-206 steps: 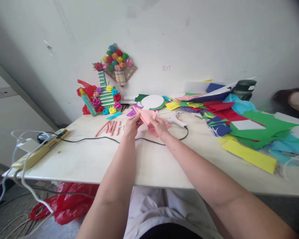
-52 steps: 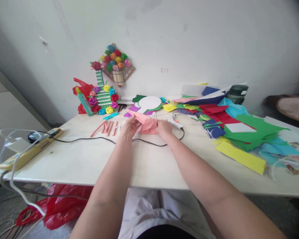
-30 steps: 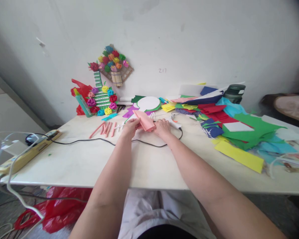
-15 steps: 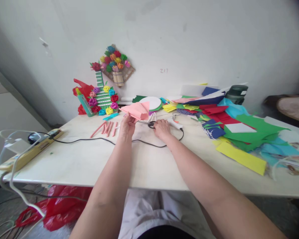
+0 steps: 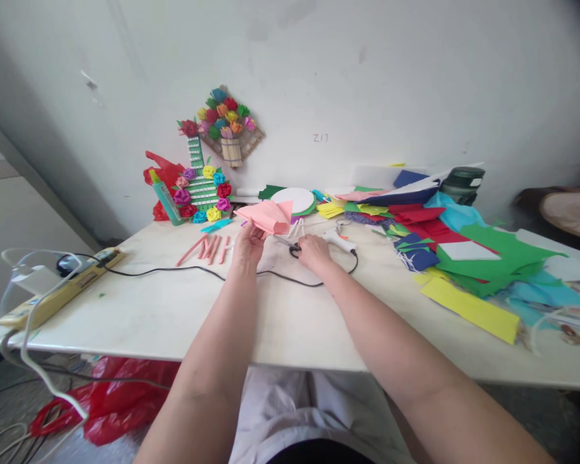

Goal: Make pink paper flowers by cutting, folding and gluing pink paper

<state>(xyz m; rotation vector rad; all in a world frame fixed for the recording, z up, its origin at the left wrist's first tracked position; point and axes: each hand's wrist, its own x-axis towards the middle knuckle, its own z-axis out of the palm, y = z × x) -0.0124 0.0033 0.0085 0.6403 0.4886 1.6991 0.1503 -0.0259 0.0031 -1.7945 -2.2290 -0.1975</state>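
My left hand (image 5: 248,241) is closed on a folded pink sheet of paper (image 5: 265,216) and holds it lifted just above the white table (image 5: 183,309). My right hand (image 5: 312,250) lies on the table with its fingers curled on the black handles of a pair of scissors (image 5: 294,247). A white glue gun (image 5: 339,240) rests just right of that hand, its black cord (image 5: 183,270) running left across the table.
Several pink paper rolls (image 5: 207,248) lie left of my left hand. Paper-flower crafts (image 5: 203,190) stand against the wall. Coloured paper sheets (image 5: 468,251) are heaped on the right, a power strip (image 5: 62,290) sits at the left edge, a red bag (image 5: 120,399) lies below.
Both hands held the pink paper on the table. My left hand has lifted it alone, and my right hand has let go and closed on the scissors that lay beneath.
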